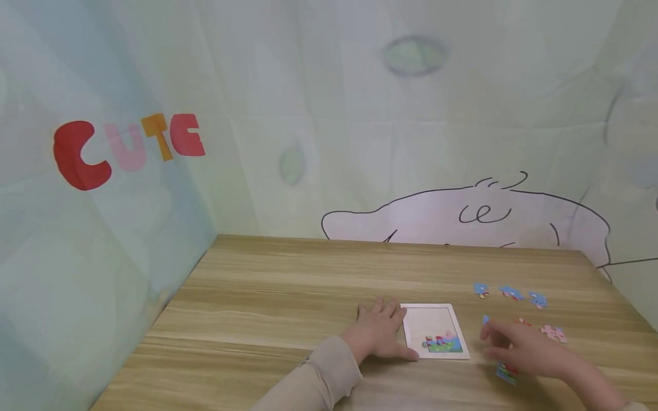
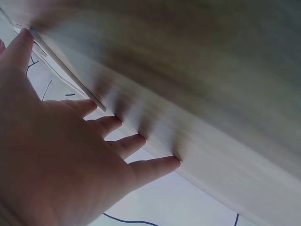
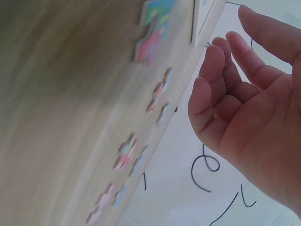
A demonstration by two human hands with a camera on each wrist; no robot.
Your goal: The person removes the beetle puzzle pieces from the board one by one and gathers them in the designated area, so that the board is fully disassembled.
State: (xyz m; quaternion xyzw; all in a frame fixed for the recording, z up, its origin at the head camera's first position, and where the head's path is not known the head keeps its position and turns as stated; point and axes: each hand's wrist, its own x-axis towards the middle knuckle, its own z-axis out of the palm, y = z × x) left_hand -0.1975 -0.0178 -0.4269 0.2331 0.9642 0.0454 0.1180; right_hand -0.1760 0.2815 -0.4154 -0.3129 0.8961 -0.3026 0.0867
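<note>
My left hand (image 1: pixel 379 332) rests at the left edge of a white puzzle tray (image 1: pixel 460 328), thumb at its near corner and fingers spread. In the left wrist view those fingertips (image 2: pixel 171 161) press on the tabletop and the tray's edge. Joined colourful puzzle pieces (image 1: pixel 445 343) fill the tray's lower right part. Just right of the tray, my right hand (image 1: pixel 532 349) hovers with loosely bent fingers. Its palm (image 3: pixel 263 113) shows nothing held in the right wrist view. A green and blue puzzle piece (image 1: pixel 506 374) lies below this hand, partly covered by it.
Three blue puzzle pieces lie in a far row, the middle one (image 1: pixel 511 293) among them. Nearer is a pink piece (image 1: pixel 553 333), with two others partly hidden behind the right hand. The wooden table (image 1: pixel 288 274) meets a printed cloth backdrop (image 1: pixel 308 125) at its far and left sides.
</note>
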